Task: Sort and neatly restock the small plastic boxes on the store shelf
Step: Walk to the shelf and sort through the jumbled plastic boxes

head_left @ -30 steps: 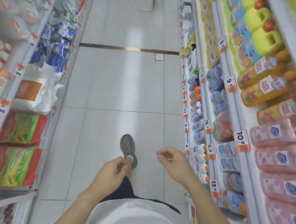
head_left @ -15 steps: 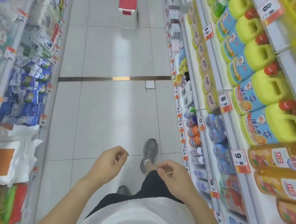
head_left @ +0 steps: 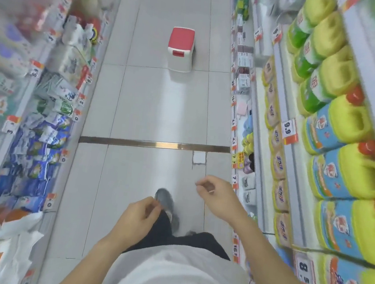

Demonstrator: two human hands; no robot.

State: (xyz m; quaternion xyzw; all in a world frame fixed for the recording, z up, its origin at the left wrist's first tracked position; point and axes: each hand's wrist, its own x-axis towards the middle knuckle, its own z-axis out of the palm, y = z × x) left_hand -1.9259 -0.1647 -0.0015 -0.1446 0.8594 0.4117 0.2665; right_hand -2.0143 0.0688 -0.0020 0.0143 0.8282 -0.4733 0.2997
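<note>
Aisle walk, looking down. Left hand [head_left: 139, 215] at 6 o'clock, fingers loosely curled, holding nothing that can be made out. Right hand [head_left: 216, 198] at 5 o'clock, fingers curled in; a small pale sliver shows at the fingertips, too small to tell whether it is an object or a nail. Neither hand touches stock. The small plastic boxes cannot be picked out with certainty; the likeliest candidates are the small dark-and-white boxed packs [head_left: 245, 55] on the lower right-hand shelf at 1 o'clock, blurred and well apart from both hands. Judgement: such boxes would be light, rigid and smooth, prone to sliding on one another, best pinched across the two short sides or lifted several at a time between flat palms. In the way: a white plastic step stool with a red top [head_left: 181, 48] stands mid-aisle at 12 o'clock, just beside that shelf run. Large yellow plastic jugs with blue labels [head_left: 343, 177] fill the upper right shelves at 3 o'clock; blue-and-white soft pouches [head_left: 42, 137] crowd the left shelves at 9 o'clock. A metal floor strip [head_left: 154, 144] crosses the grey tiled floor [head_left: 153, 106] ahead.
</note>
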